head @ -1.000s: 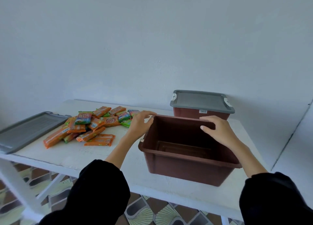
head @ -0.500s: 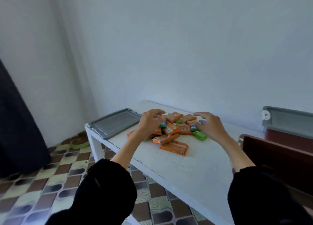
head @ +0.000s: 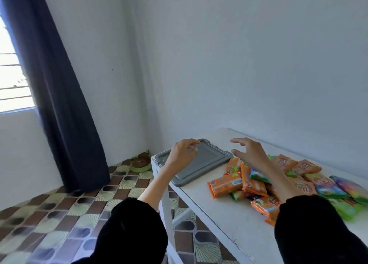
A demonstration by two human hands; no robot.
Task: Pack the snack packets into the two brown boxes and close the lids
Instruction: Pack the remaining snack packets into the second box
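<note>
The left hand (head: pixel 184 152) hovers over the one lid (head: pixel 205 162), the right hand (head: pixel 250 154) over packets (head: pixel 253 184) heaped past counting; all fingers apart, holding nothing.

We record a dark blue curtain (head: pixel 59 96) hanging down to the floor at the left, beside a bright barred window (head: pixel 12 74). The walls (head: pixel 239 54) are plain white. The floor (head: pixel 59 214) is tiled in brown, green and grey. In the room's corner a small brown item (head: pixel 140 163) sits on a green base (identity unclear). The white tabletop (head: pixel 235 214) stands along the wall.
</note>
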